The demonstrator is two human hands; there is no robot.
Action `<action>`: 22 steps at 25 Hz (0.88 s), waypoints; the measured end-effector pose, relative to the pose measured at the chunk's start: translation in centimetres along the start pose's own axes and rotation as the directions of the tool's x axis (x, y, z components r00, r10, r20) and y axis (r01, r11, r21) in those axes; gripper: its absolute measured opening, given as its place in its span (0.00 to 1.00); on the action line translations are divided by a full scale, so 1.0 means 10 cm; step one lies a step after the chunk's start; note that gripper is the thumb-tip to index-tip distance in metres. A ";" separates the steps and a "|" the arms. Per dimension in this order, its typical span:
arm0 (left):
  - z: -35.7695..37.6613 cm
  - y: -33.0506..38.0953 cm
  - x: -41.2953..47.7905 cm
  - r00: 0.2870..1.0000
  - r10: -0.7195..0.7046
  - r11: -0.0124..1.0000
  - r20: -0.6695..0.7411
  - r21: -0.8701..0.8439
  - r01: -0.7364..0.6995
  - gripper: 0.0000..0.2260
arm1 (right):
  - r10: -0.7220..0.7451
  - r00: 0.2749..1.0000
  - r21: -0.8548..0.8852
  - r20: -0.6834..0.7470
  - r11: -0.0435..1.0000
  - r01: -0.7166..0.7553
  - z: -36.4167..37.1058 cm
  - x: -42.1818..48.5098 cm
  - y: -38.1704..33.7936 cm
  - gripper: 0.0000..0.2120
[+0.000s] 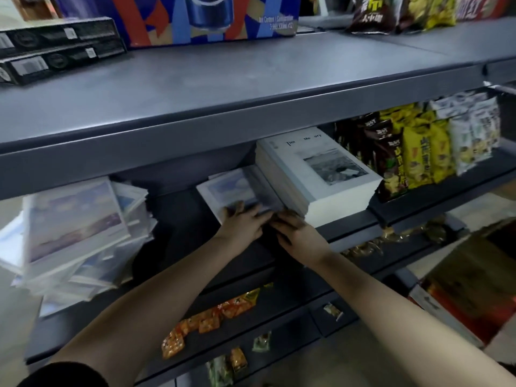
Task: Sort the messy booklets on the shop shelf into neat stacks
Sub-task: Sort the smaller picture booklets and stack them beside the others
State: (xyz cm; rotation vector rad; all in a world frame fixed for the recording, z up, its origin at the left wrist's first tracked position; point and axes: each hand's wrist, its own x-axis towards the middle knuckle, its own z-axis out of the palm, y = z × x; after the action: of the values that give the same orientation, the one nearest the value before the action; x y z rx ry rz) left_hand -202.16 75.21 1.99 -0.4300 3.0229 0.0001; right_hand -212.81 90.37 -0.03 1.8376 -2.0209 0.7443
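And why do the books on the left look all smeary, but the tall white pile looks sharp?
Head view: the messy pile at the left is smeared, likely motion blur; head view again, the tall white stack near the middle is fairly sharp, its cover picture clear; the wide lens bends the grey shelf edge, and below it the light is dim.

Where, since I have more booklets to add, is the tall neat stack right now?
In the head view, the tall neat stack sits right of centre on the middle shelf, between a lower booklet stack and the snack bags.
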 end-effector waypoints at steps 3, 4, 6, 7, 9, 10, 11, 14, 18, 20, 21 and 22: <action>-0.02 -0.09 0.12 0.999 0.048 0.999 -0.001 -0.013 -0.048 0.24 | 0.090 0.993 -0.025 0.073 0.996 -0.089 0.11 -0.02 -0.04 0.18; -0.04 -0.11 0.15 0.999 0.044 0.999 -0.009 -0.023 -0.044 0.24 | 0.125 0.987 -0.024 0.104 0.992 -0.123 0.13 -0.01 -0.06 0.19; -0.08 -0.12 0.15 0.999 0.028 0.999 -0.022 -0.045 -0.029 0.25 | 0.179 0.976 -0.006 0.126 0.984 -0.179 0.14 0.05 -0.09 0.21; -0.09 -0.11 0.14 1.000 0.015 0.999 -0.024 -0.050 -0.016 0.26 | 0.203 0.971 0.007 0.125 0.979 -0.205 0.13 0.09 -0.11 0.21; -0.08 -0.10 0.12 1.000 -0.013 1.000 -0.026 -0.017 0.013 0.28 | 0.252 0.957 0.037 0.143 0.965 -0.260 0.11 0.16 -0.15 0.22; -0.08 -0.09 0.12 0.999 -0.024 1.000 -0.027 0.005 0.024 0.29 | 0.271 0.948 0.041 0.165 0.959 -0.281 0.11 0.18 -0.16 0.23; -0.08 -0.09 0.11 0.999 -0.031 0.999 -0.031 0.016 0.032 0.29 | 0.288 0.937 0.035 0.197 0.953 -0.300 0.12 0.20 -0.17 0.24; -0.09 -0.08 0.10 0.999 -0.037 0.999 -0.030 0.012 0.037 0.29 | 0.339 0.896 -0.026 0.287 0.938 -0.347 0.15 0.22 -0.21 0.28; -0.11 -0.09 0.10 0.999 -0.053 0.999 -0.005 -0.005 0.053 0.29 | 0.368 0.888 -0.073 0.277 0.929 -0.363 0.10 0.29 -0.29 0.26; -0.10 -0.09 0.06 0.998 -0.059 0.998 0.006 -0.012 0.059 0.30 | 0.407 0.878 -0.113 0.249 0.913 -0.392 0.04 0.38 -0.30 0.21; -0.08 -0.10 -0.01 0.998 -0.063 0.998 0.005 -0.011 0.063 0.30 | 0.430 0.870 -0.138 0.243 0.903 -0.407 0.00 0.43 -0.34 0.19; -0.07 -0.10 -0.09 0.998 -0.065 0.998 -0.002 -0.001 0.065 0.30 | 0.443 0.862 -0.168 0.246 0.896 -0.412 -0.03 0.47 -0.38 0.17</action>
State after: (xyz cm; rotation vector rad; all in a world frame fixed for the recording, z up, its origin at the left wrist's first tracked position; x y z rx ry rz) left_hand -201.13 74.45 2.81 -0.5286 3.0090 -0.0036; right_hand -209.74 86.51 3.41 1.5105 -2.6475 0.4813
